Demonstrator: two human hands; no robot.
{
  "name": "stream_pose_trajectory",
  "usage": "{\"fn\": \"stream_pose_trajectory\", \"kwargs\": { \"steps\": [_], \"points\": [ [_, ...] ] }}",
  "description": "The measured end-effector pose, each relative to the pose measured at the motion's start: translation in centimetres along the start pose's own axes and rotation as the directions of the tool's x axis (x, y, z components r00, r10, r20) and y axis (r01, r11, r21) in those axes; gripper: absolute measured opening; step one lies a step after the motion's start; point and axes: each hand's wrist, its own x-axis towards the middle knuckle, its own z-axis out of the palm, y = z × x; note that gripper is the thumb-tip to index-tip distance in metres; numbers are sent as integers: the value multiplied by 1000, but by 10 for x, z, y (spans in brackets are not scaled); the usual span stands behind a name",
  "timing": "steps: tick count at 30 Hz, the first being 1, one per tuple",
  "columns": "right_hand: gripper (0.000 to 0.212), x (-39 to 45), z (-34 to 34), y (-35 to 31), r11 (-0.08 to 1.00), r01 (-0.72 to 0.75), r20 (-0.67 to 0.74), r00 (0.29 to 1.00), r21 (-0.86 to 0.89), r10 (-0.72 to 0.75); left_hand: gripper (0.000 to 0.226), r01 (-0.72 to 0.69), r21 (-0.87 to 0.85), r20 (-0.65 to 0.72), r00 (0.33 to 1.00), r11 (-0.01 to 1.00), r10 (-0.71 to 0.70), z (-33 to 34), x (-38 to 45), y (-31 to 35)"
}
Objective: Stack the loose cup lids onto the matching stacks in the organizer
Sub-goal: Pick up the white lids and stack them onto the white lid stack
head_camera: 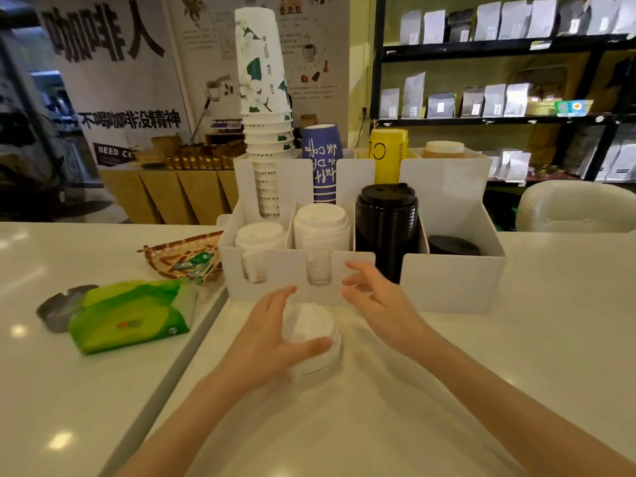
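Observation:
A short pile of loose white cup lids [311, 330] lies on the white counter just in front of the white organizer [451, 284]. My left hand [272, 339] wraps around the pile, thumb on its near rim and fingers on its left side. My right hand [375, 297] hovers to the right of the pile with fingers spread and nothing in it. The organizer's front row holds a small white lid stack [260, 242], a taller white lid stack [321, 232], a tall black lid stack [387, 218] and a low black lid stack [452, 246].
Paper cup stacks stand in the organizer's back row: white floral [263, 98], blue [323, 160], yellow [389, 153]. A green tissue pack [130, 315] and a woven tray [186, 256] with wrapped sticks lie to the left. A seam in the counter runs beside my left arm.

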Motion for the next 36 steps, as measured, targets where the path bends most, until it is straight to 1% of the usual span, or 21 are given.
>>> {"fn": "stream_pose_trajectory", "kwargs": {
  "steps": [3,5,7,9,10,13,16,18,20,23,26,28,32,36],
  "points": [
    [45,-11,21,8,990,-115,35,993,81,112,115,43,45,70,996,998,-46,8,-13,-10],
    [44,-21,33,12,980,-153,52,988,126,148,120,40,71,85,995,997,-46,12,-15,-11],
    [43,-27,42,15,985,-152,48,988,82,148,118,19,76,59,998,997,-23,17,-16,-9],
    [40,-32,46,16,995,-104,39,994,2,104,111,12,49,23,1000,999,-13,20,-17,-7],
    [40,-33,46,15,996,-84,36,996,-10,84,109,10,35,11,1000,999,-10,21,-17,-6],
    [39,-34,46,13,998,-69,34,997,5,68,106,-9,33,-9,1000,999,10,19,-16,-8],
    [34,-35,45,12,999,-41,28,999,9,41,105,-17,31,-24,1000,999,18,16,-14,-10],
    [29,-35,44,11,999,-28,28,999,27,27,105,-10,26,-28,1000,1000,11,14,-13,-10],
    [25,-33,44,11,998,-44,27,999,52,42,106,0,11,-44,999,1000,0,13,-13,-9],
    [19,-29,42,12,988,-77,28,997,134,74,100,-16,-6,-107,994,1000,15,10,-13,-8],
    [23,-25,40,8,962,-109,27,994,249,106,90,-38,-20,-177,984,999,34,9,-13,-5],
    [25,-21,36,4,963,-86,26,996,256,82,85,-67,-25,-216,974,997,60,6,-11,-3],
    [24,-1,26,-10,991,15,42,999,136,-21,83,-103,-30,-278,956,994,91,-8,-2,1],
    [26,25,21,-33,993,96,59,993,71,-100,84,-135,15,-333,934,991,132,-33,15,6]
  ]
}}
